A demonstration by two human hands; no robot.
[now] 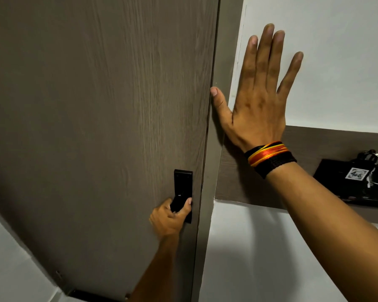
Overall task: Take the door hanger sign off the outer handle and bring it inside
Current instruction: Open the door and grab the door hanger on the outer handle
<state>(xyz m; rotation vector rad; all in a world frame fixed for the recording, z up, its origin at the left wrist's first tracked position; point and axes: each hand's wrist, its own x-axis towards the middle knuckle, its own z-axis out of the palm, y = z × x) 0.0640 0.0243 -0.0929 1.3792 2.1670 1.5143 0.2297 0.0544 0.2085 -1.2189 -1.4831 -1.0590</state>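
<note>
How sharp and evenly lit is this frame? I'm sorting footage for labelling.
Head view: the right hand flat on the white wall is sharp; the left hand gripping the black door handle is slightly motion-blurred; wide-angle bending tilts the door edge; soft shadow falls beneath the right forearm; no glare.

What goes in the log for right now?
left hand: grips door handle | right hand: flat on wall | sign: unseen

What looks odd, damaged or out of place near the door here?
Little stands out. A thin crack runs down the white wall beside the door frame, next to the right hand. The door itself looks undamaged.
</note>
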